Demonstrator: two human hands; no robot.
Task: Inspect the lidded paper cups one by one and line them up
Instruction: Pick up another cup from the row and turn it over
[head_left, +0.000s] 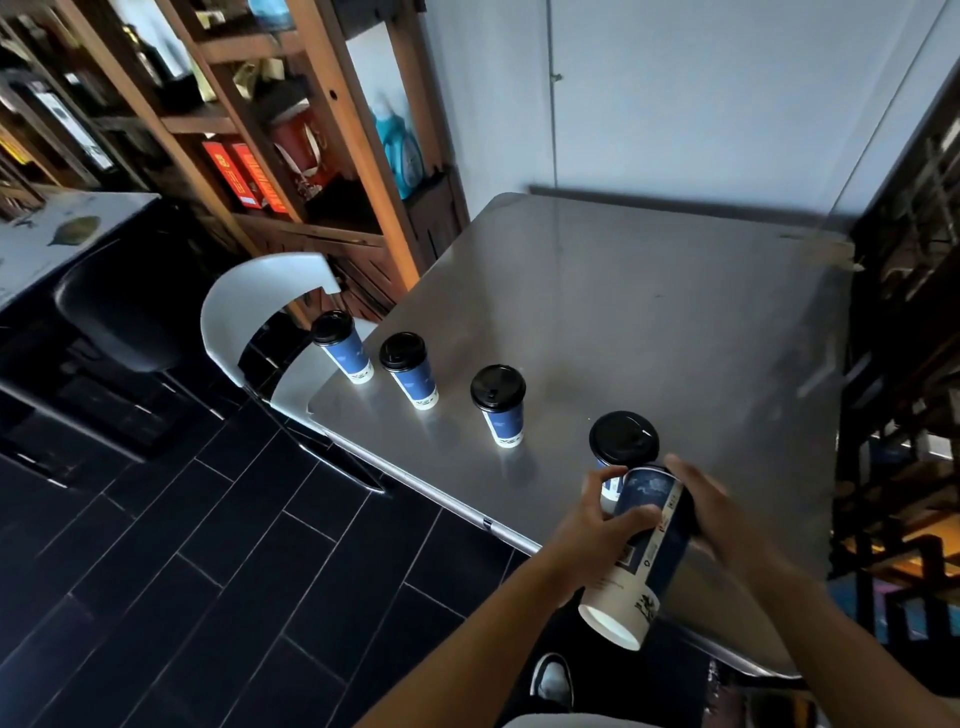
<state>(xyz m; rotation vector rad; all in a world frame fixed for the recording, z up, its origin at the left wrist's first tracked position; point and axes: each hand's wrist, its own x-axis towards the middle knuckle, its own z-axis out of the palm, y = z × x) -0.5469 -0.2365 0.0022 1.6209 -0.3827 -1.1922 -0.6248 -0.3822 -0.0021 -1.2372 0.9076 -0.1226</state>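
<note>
Four lidded cups are standing along the table's left edge, the farthest at the far left corner beside a white chair, the nearest just behind the hands. The left hand and right hand are both gripping a fifth cup, tipping it base-toward-camera over the near edge. Its lid could be working loose, or the cup could be knocking its neighbour. The steel top is looking slick; shelves and dark floor tiles are lying to the left.

4 black-lidded blue cups stand upright in line; a 5th cup tilts base-forward.
</note>
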